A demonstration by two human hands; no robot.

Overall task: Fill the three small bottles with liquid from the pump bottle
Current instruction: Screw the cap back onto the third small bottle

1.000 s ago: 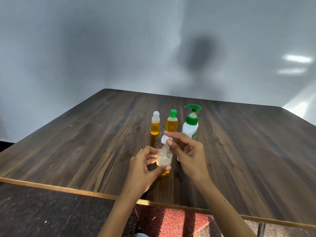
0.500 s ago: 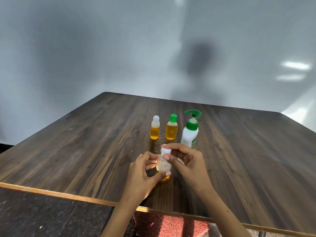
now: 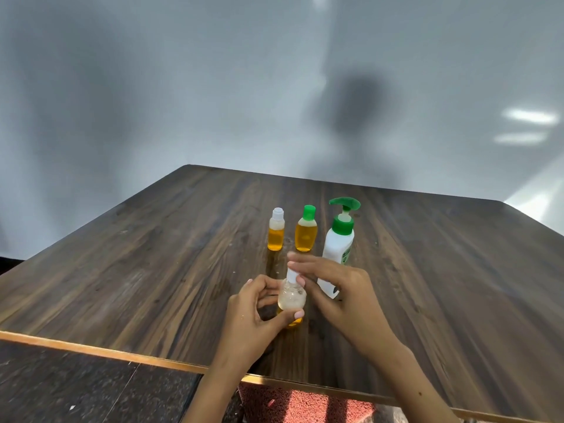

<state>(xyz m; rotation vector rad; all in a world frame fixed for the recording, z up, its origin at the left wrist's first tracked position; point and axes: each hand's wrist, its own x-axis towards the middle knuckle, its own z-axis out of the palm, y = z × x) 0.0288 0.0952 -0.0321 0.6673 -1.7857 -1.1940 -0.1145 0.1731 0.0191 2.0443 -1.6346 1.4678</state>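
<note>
Table [image 3: 152,270]: dark wood-grain top, lighter wood strip along the near edge. Wall [image 3: 152,87] behind: plain grey-white, with a soft dark shadow [image 3: 357,108] right of centre and two bright light patches [image 3: 528,117] far right. Floor [image 3: 76,386]: dark speckled. Red textured mat [image 3: 305,404] below the near table edge.

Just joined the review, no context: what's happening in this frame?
A person is capping a small round bottle at the near edge of a wooden table. The left hand grips its body; the right hand pinches the white cap on its neck. Behind stand two small bottles with amber liquid, one white-capped, one green-capped, beside the pump bottle.
</note>
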